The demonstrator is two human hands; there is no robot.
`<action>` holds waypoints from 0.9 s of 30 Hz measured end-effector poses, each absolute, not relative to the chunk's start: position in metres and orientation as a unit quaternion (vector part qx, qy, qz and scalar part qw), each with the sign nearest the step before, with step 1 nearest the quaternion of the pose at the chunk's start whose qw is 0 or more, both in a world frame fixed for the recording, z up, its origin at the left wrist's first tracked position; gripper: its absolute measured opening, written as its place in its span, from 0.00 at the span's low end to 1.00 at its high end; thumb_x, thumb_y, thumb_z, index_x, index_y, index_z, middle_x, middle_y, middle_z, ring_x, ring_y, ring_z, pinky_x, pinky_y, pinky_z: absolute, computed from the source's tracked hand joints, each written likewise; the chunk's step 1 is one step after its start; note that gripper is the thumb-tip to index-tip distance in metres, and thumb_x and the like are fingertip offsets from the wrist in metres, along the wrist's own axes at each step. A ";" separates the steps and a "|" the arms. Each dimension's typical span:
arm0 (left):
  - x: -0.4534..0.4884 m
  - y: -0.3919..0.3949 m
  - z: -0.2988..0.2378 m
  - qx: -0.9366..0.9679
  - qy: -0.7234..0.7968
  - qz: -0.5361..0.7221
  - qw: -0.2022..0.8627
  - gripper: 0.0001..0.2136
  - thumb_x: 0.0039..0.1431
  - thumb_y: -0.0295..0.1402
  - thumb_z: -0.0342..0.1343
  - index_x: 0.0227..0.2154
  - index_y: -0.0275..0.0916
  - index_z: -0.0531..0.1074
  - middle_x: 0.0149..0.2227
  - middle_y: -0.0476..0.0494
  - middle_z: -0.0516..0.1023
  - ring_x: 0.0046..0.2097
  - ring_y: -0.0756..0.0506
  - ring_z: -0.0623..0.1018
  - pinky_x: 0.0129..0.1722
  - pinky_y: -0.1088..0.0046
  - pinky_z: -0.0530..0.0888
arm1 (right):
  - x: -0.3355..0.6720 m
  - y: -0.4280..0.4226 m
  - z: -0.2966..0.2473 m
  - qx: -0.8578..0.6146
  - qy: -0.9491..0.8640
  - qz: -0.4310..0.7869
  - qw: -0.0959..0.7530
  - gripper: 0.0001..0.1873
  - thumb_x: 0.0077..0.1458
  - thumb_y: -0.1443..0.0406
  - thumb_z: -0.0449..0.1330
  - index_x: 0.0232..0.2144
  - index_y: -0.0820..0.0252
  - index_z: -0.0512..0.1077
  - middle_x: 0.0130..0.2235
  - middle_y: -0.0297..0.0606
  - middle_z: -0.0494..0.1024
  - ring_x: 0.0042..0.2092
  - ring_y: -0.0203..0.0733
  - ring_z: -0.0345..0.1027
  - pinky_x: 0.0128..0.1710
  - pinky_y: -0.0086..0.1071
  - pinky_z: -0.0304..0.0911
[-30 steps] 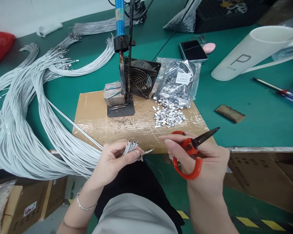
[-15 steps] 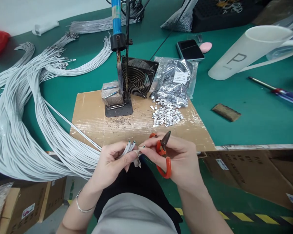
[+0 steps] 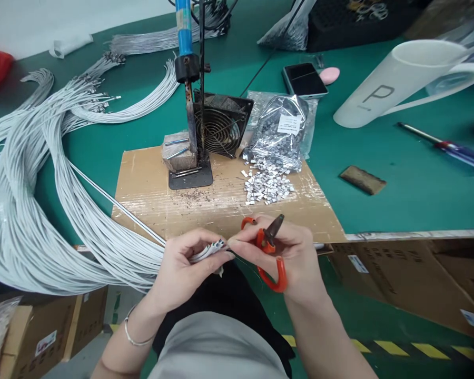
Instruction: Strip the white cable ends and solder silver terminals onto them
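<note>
Between the thumb and fingers of my left hand [image 3: 185, 266] is a small bunch of white cables [image 3: 207, 251], their cut ends pointing up and right. My right hand [image 3: 288, 258] is closed around orange-handled scissors [image 3: 274, 258], whose dark blades [image 3: 275, 226] point up and away. Its thumb and forefinger pinch close to the cable ends, near my left thumb; whatever lies in that pinch is too small to make out. A thick bundle of white cables [image 3: 79, 210] runs along the left of the bench towards my left hand.
On a cardboard sheet [image 3: 142, 184] stand a blue-handled soldering iron [image 3: 185, 31], a black fan [image 3: 223, 126], a plastic bag of small parts [image 3: 278, 131] and a loose pile of small metal-looking pieces [image 3: 266, 187]. To the right are a phone [image 3: 304, 79], a white mug [image 3: 395, 84] and a screwdriver [image 3: 442, 145].
The cable ends in my left hand have tipped lower, towards the right. The scissors have turned and shifted slightly right in my right hand, which stays close to the left.
</note>
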State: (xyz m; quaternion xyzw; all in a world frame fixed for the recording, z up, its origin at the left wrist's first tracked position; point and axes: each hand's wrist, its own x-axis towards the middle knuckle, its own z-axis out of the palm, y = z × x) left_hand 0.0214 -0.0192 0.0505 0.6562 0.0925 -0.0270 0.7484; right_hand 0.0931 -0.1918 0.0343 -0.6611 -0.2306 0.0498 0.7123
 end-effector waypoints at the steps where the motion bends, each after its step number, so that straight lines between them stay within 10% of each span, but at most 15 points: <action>1: 0.021 -0.019 0.051 0.660 0.090 -0.031 0.746 0.07 0.61 0.36 0.71 0.34 0.40 0.82 0.24 0.50 0.80 0.25 0.50 0.75 0.27 0.74 0.71 | 0.093 -0.192 0.035 -0.658 -0.226 0.052 0.716 0.06 0.57 0.66 0.73 0.27 0.56 0.83 0.24 0.33 0.77 0.27 0.37 0.64 0.26 0.32 0.59; 7: 0.018 -0.016 0.055 0.635 0.082 -0.066 0.765 0.11 0.68 0.43 0.65 0.36 0.39 0.83 0.24 0.50 0.75 0.23 0.53 0.71 0.23 0.78 0.64 | 0.098 -0.197 0.042 -0.637 -0.118 -0.039 0.760 0.12 0.58 0.68 0.70 0.23 0.56 0.77 0.20 0.30 0.71 0.24 0.35 0.63 0.25 0.31 0.60; 11: 0.019 -0.013 0.054 0.581 0.100 -0.084 0.803 0.13 0.66 0.44 0.66 0.43 0.40 0.84 0.25 0.50 0.73 0.19 0.57 0.60 0.16 0.78 0.49 | 0.100 -0.202 0.045 -0.698 -0.169 -0.021 0.696 0.18 0.60 0.64 0.70 0.20 0.58 0.71 0.21 0.31 0.68 0.24 0.35 0.59 0.24 0.31 0.54; 21: 0.020 -0.012 0.060 0.547 0.126 -0.077 0.824 0.10 0.63 0.42 0.70 0.40 0.42 0.86 0.24 0.51 0.73 0.19 0.59 0.54 0.17 0.80 0.46 | 0.098 -0.211 0.032 -0.765 -0.286 0.013 0.577 0.24 0.59 0.62 0.74 0.22 0.58 0.64 0.24 0.29 0.61 0.27 0.34 0.53 0.25 0.31 0.50; 27: 0.025 -0.009 0.053 0.572 0.081 -0.084 0.812 0.08 0.66 0.40 0.67 0.42 0.45 0.87 0.29 0.48 0.82 0.26 0.52 0.79 0.27 0.81 0.75 | 0.100 -0.211 0.037 -0.757 -0.288 -0.041 0.585 0.24 0.61 0.68 0.69 0.21 0.58 0.59 0.23 0.27 0.56 0.25 0.32 0.49 0.23 0.31 0.47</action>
